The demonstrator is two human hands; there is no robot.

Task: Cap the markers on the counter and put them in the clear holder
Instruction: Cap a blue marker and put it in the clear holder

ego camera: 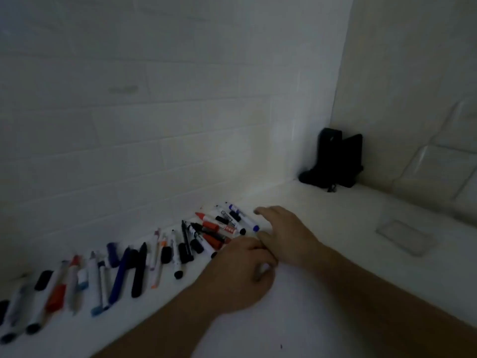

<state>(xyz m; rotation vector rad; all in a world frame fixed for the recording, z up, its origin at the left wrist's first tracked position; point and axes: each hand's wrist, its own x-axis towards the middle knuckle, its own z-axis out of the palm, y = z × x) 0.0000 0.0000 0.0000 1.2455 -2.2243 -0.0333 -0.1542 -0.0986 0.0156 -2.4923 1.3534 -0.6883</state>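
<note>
Several markers and loose caps lie in a long row on the white counter (309, 293) along the tiled wall, from the near left to a heap of red, black and blue markers (219, 228) in the middle. My right hand (281, 228) hovers at the right end of that heap, palm down and fingers spread, beside a blue-tipped marker (247, 220). My left hand (242, 272) sits just in front of the heap with its fingers curled; what it holds, if anything, is hidden. The clear holder (405, 236) rests on the counter to the right, apart from both hands.
A black object (335, 161) stands in the far corner where the two tiled walls meet. The light is dim and the near-left markers are blurred. The counter runs on to the right behind the holder.
</note>
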